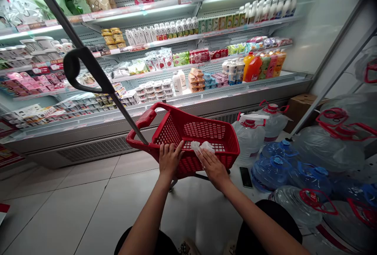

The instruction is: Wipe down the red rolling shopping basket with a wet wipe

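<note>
A red plastic shopping cart with perforated walls stands before me, its basket showing nothing inside. My left hand rests on the near rim, fingers spread and with nothing in them. Farther right, my right hand presses a crumpled white cloth or tissue against the same rim, its fingers close together over it. The cart's red handle is at its left end, and a grey pole with a black loop grip rises from there to the upper left.
A refrigerated display full of packaged goods runs behind the cart. Large water bottles crowd the right side. A phone lies on the tiled floor beside them. My knees are at the bottom.
</note>
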`<control>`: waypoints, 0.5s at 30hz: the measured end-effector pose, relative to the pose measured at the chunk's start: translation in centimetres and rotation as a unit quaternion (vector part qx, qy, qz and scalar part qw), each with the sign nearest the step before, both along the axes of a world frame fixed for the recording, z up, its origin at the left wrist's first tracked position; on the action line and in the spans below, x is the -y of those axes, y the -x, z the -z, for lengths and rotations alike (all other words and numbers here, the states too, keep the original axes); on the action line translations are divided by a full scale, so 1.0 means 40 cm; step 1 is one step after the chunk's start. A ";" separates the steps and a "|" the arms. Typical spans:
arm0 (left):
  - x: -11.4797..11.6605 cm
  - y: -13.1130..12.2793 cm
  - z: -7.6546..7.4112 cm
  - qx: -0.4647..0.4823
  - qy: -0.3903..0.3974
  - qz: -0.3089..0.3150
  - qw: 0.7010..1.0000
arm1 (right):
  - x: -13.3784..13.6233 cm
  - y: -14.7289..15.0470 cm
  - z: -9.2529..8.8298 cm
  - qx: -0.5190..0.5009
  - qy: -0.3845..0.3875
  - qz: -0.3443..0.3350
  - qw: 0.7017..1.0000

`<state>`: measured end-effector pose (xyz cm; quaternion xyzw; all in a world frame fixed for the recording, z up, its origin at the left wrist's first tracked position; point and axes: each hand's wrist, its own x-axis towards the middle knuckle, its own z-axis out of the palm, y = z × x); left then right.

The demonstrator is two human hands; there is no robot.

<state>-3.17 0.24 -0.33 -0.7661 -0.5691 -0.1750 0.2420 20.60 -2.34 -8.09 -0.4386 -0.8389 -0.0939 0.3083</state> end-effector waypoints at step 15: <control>0.014 0.057 -0.020 0.055 -0.040 0.017 0.998 | -0.024 -0.162 0.058 -0.091 0.030 0.112 0.989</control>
